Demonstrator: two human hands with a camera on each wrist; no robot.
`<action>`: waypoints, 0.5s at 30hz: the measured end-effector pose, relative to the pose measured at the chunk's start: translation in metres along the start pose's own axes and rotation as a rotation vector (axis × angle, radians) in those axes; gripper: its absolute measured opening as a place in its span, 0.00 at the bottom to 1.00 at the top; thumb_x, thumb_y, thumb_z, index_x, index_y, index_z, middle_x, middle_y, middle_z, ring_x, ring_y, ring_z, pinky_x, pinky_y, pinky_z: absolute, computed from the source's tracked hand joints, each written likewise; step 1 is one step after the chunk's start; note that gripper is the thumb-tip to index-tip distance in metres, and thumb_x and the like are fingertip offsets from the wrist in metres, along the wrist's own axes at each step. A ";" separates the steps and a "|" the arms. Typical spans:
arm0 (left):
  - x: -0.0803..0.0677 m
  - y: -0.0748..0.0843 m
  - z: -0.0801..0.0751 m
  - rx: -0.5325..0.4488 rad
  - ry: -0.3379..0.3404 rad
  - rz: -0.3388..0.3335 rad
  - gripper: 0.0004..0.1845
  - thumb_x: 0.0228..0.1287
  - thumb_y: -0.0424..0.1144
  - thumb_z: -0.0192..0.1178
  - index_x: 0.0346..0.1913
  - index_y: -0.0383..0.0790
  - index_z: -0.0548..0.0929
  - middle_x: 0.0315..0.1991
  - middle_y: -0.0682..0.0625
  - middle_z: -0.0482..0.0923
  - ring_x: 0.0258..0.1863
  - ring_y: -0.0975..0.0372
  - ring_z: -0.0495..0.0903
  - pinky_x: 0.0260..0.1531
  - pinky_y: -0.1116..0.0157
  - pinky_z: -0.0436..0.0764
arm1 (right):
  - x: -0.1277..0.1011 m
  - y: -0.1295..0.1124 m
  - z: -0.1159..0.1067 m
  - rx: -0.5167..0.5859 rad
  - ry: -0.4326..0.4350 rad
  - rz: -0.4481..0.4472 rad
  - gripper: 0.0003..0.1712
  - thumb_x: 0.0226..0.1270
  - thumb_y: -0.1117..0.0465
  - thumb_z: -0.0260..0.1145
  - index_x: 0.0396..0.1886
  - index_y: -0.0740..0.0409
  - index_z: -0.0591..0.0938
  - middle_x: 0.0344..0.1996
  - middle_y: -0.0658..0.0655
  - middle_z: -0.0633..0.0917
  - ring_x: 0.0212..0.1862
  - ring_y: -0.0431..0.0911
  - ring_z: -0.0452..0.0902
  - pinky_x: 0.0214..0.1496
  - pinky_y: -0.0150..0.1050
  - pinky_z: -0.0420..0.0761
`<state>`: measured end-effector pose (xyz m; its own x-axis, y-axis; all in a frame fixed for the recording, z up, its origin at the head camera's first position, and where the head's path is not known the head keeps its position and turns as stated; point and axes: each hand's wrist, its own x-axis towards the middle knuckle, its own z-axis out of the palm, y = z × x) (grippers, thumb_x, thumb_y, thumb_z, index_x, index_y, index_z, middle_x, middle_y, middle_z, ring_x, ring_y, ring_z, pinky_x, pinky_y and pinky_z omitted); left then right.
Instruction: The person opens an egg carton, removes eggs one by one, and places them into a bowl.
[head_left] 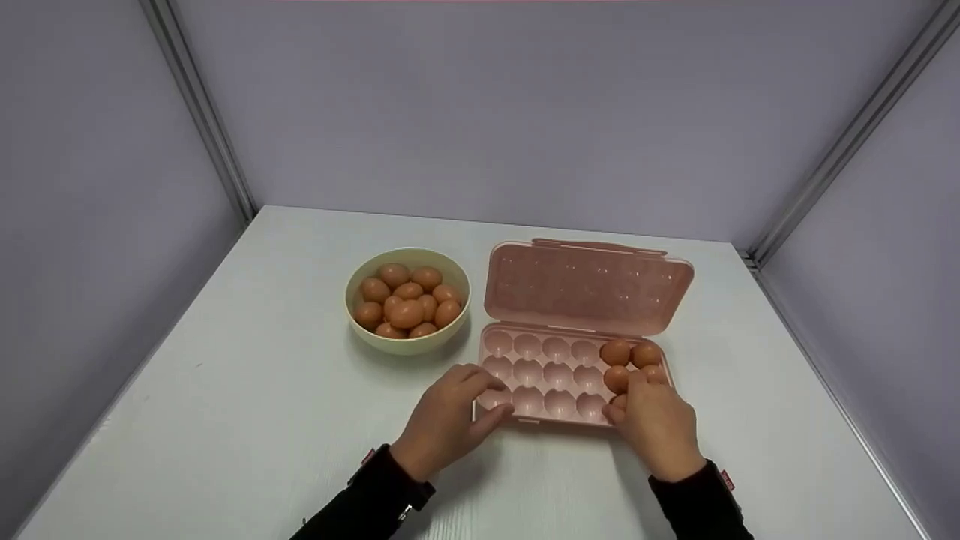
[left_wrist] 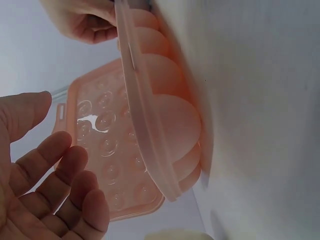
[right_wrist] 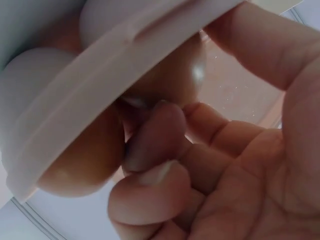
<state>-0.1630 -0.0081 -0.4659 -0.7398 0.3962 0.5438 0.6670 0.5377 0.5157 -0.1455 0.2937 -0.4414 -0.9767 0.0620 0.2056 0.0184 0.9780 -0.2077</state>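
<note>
Left hand: the left hand (head_left: pixel 448 420) rests at the near-left corner of the pink egg tray (head_left: pixel 559 394), fingers relaxed and spread, gripping nothing.
Right hand: the right hand (head_left: pixel 654 421) curls its fingers round a brown egg (head_left: pixel 618 403) at the tray's near-right corner.
Tray: on the white table (head_left: pixel 247 390), lid (head_left: pixel 585 285) standing open; more eggs sit in the right-hand cups.
Bowl: a cream bowl (head_left: pixel 407 300) of eggs stands just left of the tray, farther back.

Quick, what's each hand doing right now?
Left hand: open, fingers resting on the egg tray front left corner.
Right hand: fingers curled round an egg in the tray.
</note>
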 end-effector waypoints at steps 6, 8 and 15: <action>0.000 0.001 0.001 -0.005 0.009 0.014 0.11 0.66 0.45 0.76 0.46 0.48 0.88 0.44 0.54 0.87 0.47 0.62 0.84 0.50 0.63 0.86 | -0.004 -0.003 0.000 -0.065 0.104 -0.015 0.21 0.51 0.55 0.80 0.36 0.66 0.83 0.25 0.64 0.83 0.30 0.64 0.82 0.27 0.63 0.80; -0.001 0.001 0.002 0.001 0.024 0.027 0.11 0.65 0.44 0.77 0.45 0.47 0.88 0.44 0.54 0.87 0.46 0.62 0.84 0.49 0.63 0.86 | -0.006 -0.006 0.001 -0.086 0.227 -0.057 0.23 0.48 0.56 0.82 0.36 0.67 0.83 0.25 0.65 0.83 0.28 0.64 0.80 0.25 0.62 0.80; -0.001 0.002 0.004 -0.005 0.051 0.057 0.13 0.63 0.42 0.79 0.46 0.45 0.88 0.44 0.53 0.87 0.46 0.62 0.84 0.48 0.63 0.86 | -0.005 -0.019 0.011 0.184 0.420 -0.192 0.24 0.56 0.54 0.83 0.44 0.63 0.83 0.29 0.64 0.87 0.30 0.58 0.85 0.27 0.54 0.84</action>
<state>-0.1612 -0.0043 -0.4681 -0.6954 0.3874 0.6053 0.7083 0.5118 0.4862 -0.1436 0.2731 -0.4486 -0.7873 -0.0040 0.6165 -0.2288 0.9305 -0.2862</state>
